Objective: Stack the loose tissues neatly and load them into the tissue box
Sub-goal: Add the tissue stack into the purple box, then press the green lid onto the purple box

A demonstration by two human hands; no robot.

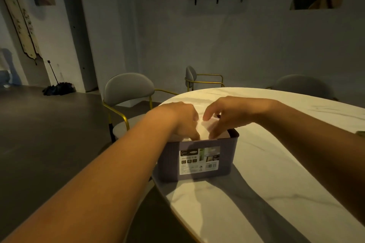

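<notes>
Tissues, white and bunched, sit in the open top of the tissue box, pressed between both hands. The left hand has its fingers curled down onto the tissues at the box's near rim. The right hand pinches the tissues from the other side, fingers bent and narrow. The box is dark, ribbed, with a printed label facing the viewer, and stands at the left edge of the pale marble counter. A grey chair stands just beyond that edge.
</notes>
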